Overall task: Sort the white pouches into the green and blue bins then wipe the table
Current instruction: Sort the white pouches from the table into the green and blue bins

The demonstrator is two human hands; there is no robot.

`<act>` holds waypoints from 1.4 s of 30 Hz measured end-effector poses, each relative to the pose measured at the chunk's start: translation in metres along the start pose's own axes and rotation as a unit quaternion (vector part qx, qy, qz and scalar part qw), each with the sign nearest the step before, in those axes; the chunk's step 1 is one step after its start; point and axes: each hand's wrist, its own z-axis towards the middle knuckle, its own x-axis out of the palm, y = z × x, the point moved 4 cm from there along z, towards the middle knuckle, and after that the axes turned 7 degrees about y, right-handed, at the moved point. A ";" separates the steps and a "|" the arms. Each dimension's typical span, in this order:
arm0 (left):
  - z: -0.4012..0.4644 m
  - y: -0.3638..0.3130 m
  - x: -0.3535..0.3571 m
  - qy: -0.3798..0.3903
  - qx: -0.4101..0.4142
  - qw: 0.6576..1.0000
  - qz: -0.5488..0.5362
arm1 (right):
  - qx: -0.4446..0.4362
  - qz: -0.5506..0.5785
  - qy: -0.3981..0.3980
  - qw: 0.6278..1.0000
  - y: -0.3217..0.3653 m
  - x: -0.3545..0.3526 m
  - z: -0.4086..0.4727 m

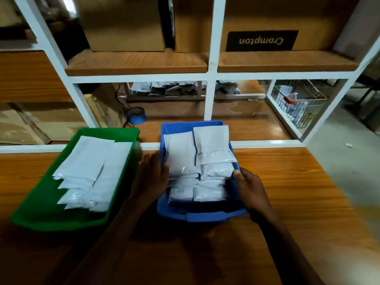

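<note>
A blue bin (202, 217) stands on the wooden table (298, 192), filled with several white pouches (183, 155). My left hand (151, 175) grips the bin's left wall, thumb over the rim and touching a pouch. My right hand (249, 189) grips the bin's right wall, thumb over the rim beside a pouch. To the left sits a green bin (41, 214) with several white pouches (90, 161) stacked inside. The green bin looks slightly blurred.
A white-framed shelf unit (211, 75) rises along the table's far edge, holding cardboard boxes (123, 23). Behind it lie a blue tape roll (136, 118), a wire basket (296, 105) and more pouches. The floor drops off at the right.
</note>
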 end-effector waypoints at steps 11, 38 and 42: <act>-0.033 -0.180 0.089 0.035 -0.093 0.920 -0.378 | 0.037 0.080 0.005 0.996 -0.063 -0.186 0.013; -0.028 -0.313 0.137 0.020 0.015 0.949 -0.316 | -0.080 -0.147 -0.196 0.966 -0.031 -0.325 -0.007; -0.045 -0.265 0.097 -0.001 0.050 0.959 -0.279 | -0.146 -0.055 -0.131 0.979 0.010 -0.253 -0.016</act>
